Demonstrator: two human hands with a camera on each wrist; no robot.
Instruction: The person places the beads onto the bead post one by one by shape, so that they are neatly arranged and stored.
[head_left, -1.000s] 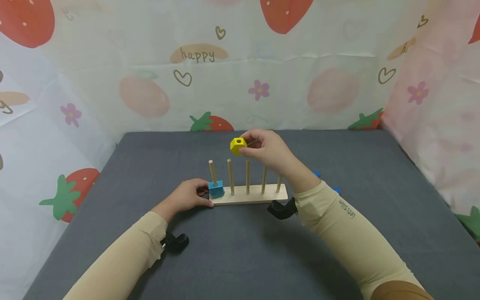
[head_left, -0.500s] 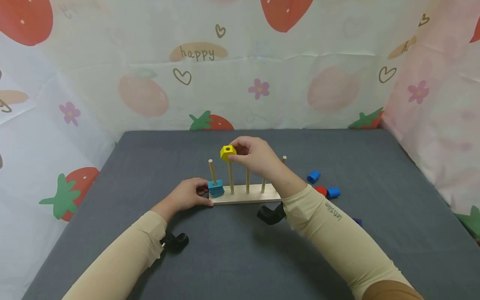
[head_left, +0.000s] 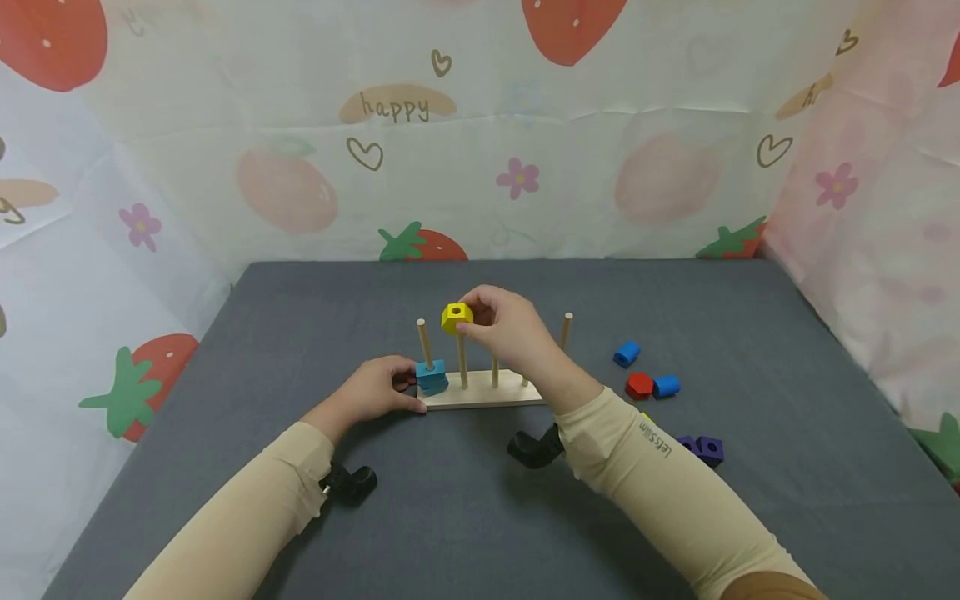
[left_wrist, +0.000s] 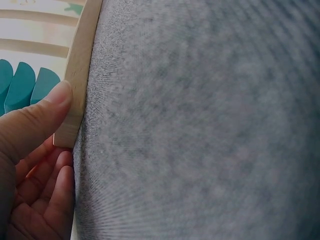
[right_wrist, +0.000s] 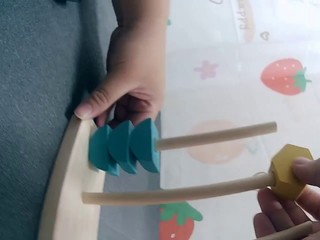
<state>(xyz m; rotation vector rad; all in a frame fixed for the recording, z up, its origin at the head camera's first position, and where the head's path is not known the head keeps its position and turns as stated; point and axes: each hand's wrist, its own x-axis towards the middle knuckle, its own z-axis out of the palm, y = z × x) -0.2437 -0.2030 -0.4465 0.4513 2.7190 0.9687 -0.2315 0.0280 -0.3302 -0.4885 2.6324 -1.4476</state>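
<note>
While the left hand [head_left: 371, 387] grips the left end of the wooden base [head_left: 478, 393], the first peg [head_left: 424, 343] holds three teal pieces [head_left: 431, 378], threaded one above another, just beside that hand's fingers. Base lies flat on the grey cloth [head_left: 435, 508], its pegs standing in a row; the fourth and fifth are partly hidden by the right hand [head_left: 504, 329] and its arm.

Left hand: thumb pressed on the top of the base at its end, other fingers bent in beside the end face. Right hand: thumb and fingers pinching the yellow block [head_left: 457, 317] at its sides.

Yellow block: over the second peg [head_left: 462, 362], at the right hand's fingertips, hole facing up, higher than the teal stack. Right wrist view: peg tip meets the block's underside; cannot tell whether it has entered the hole.

Loose pieces, right of the base: one blue cylinder [head_left: 627, 353] on its side; nearer the person, a red hexagon [head_left: 640, 386] with a second blue cylinder [head_left: 666, 386] right next to it; nearer again, two purple blocks [head_left: 709, 451], one partly covered by the right sleeve [head_left: 660, 492]. A yellow sliver [head_left: 647, 418] shows at the sleeve's edge, shape unclear.
</note>
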